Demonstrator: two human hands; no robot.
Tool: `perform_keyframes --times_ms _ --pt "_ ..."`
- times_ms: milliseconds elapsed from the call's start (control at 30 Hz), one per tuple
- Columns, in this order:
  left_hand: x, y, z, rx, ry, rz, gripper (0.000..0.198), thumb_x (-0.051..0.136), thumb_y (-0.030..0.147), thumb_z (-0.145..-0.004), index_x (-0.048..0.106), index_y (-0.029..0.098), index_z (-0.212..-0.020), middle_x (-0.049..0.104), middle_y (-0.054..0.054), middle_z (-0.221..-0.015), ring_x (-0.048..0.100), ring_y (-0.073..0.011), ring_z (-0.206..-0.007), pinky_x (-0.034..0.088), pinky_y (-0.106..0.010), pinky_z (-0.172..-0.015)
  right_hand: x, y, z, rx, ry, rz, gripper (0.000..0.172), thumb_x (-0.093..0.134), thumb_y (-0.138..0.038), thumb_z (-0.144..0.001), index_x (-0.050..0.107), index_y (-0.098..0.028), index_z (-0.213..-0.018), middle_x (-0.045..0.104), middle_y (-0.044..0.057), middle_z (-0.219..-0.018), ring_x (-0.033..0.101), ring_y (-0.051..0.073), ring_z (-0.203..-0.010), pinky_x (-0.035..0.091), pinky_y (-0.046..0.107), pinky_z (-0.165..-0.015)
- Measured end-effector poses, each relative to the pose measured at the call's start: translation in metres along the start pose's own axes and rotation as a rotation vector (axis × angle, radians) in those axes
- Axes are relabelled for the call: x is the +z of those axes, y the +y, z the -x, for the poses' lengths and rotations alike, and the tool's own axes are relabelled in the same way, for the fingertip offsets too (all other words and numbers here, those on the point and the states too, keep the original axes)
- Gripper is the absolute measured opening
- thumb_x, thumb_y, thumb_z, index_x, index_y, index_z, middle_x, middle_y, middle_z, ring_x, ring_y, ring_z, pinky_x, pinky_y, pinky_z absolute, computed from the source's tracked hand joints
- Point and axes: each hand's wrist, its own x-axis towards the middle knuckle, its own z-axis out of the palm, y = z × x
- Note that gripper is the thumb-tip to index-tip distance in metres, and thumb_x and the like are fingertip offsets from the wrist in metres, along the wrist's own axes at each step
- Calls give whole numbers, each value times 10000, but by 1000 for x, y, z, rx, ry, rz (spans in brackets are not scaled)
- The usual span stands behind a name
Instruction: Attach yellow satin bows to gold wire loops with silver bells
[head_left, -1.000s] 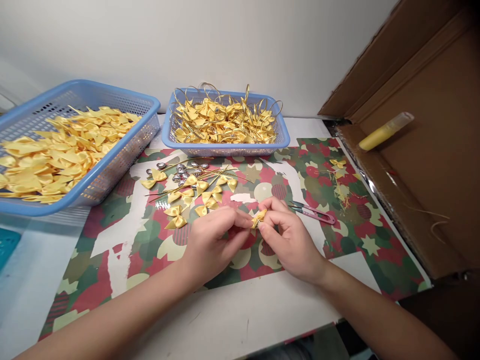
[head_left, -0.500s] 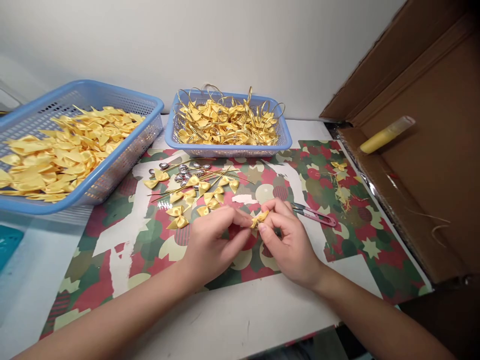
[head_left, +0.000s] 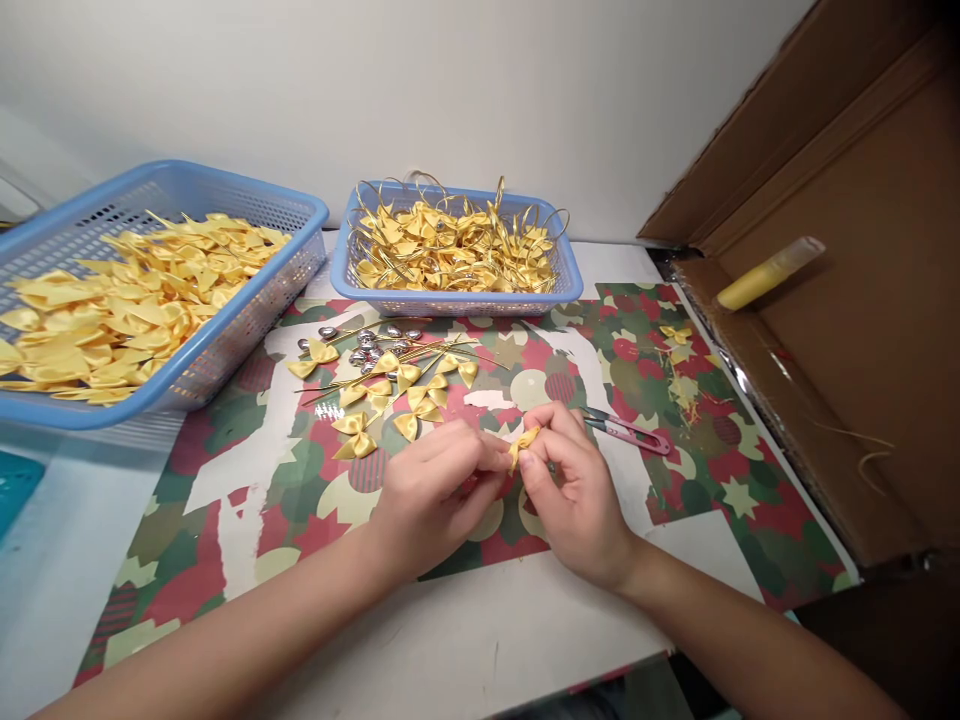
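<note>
A yellow satin ribbon bow [head_left: 524, 441] is pinched between my two hands, just above the patterned paper. My left hand [head_left: 442, 490] is closed, its fingertips at the bow's left end. Thumb and fingers of my right hand [head_left: 577, 490] grip the bow from the right. Partly behind my right hand lies a pair of thread snips [head_left: 634, 433] with a pink handle. Beyond my left hand, several loose yellow bows [head_left: 364, 392] lie beside shiny silver bells or beads [head_left: 365, 343] and thin gold cords [head_left: 480, 352].
A large blue basket [head_left: 247, 330] of yellow bows stands at the left. Behind the work spot, a smaller blue basket [head_left: 457, 296] holds bows with gold cords. At the right, a cardboard box wall [head_left: 847, 330] carries a yellow tube [head_left: 769, 273]. Thread scraps [head_left: 684, 385] lie nearby.
The bow has turned more upright between my fingers and moved slightly right. My left hand has shifted a little to the right; my right hand has hardly moved.
</note>
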Motion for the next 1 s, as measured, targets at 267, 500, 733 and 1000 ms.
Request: perform_keyframes --times_ms 267,500,733,1000 --pt "0 -3 -2 -90 75 -16 163 631 29 -774 584 185 -772 703 11 -712 660 -99 -621 542 -195 -587 -3 1 -2 17 -3 -8 263 489 -231 -906 491 -194 -645 459 38 -910 468 195 -929 387 356 -829" --pt "0 -4 -2 -132 104 -9 158 632 27 -767 598 181 -765 706 14 -724 677 -104 -654 555 -198 -618 -8 0 -2 16 -85 -101 124 535 -252 -823 524 -194 -714 439 50 -989 469 228 -1023 379 384 -870" --pt "-1 -6 -3 -225 121 59 147 651 38 -775 607 177 -755 703 10 -718 663 -109 -639 550 -210 -593 -10 5 -1 -17 -124 -63 206 473 -228 -879 517 -189 -682 465 66 -1054 459 245 -1110 378 397 -904" --pt "-1 -7 -2 -82 120 -21 175 627 7 -765 589 178 -769 709 4 -724 684 -117 -661 558 -212 -613 -3 6 1 -98 0 20 304 429 -141 -910 480 -181 -613 490 84 -1083 475 239 -1126 393 410 -922"
